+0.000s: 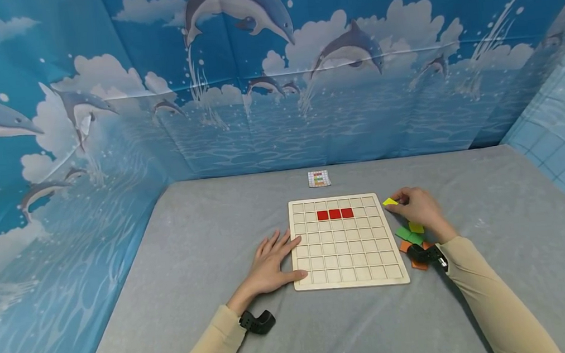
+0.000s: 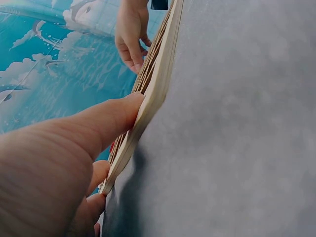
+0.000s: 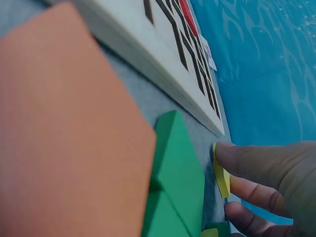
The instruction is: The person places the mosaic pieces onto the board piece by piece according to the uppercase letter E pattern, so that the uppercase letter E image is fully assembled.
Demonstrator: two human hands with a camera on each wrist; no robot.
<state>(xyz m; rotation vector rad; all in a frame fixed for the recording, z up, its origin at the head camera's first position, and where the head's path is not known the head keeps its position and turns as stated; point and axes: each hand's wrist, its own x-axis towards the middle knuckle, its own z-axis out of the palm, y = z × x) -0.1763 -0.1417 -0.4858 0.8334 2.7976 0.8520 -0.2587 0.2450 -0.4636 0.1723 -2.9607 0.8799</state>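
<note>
A wooden grid board [image 1: 349,277] lies on the grey cloth, with three red square tiles [image 1: 334,214] side by side in its second row. My left hand [image 1: 269,264] rests at the board's left edge, fingers spread, thumb and a fingertip on the rim. Beyond the upper right corner, my right hand [image 1: 418,208] pinches a yellow tile [image 1: 390,202] between thumb and fingers. The right wrist view shows this yellow tile [image 3: 220,170] at the thumb tip, close by the board's corner.
Right of the board lie green tiles [image 1: 410,236], another yellow tile [image 1: 416,227] and several orange tiles [image 1: 419,265], partly under the right wrist camera. A small pattern card [image 1: 319,179] with coloured squares lies behind the board. A dolphin-print curtain [image 1: 268,127] hangs at the back.
</note>
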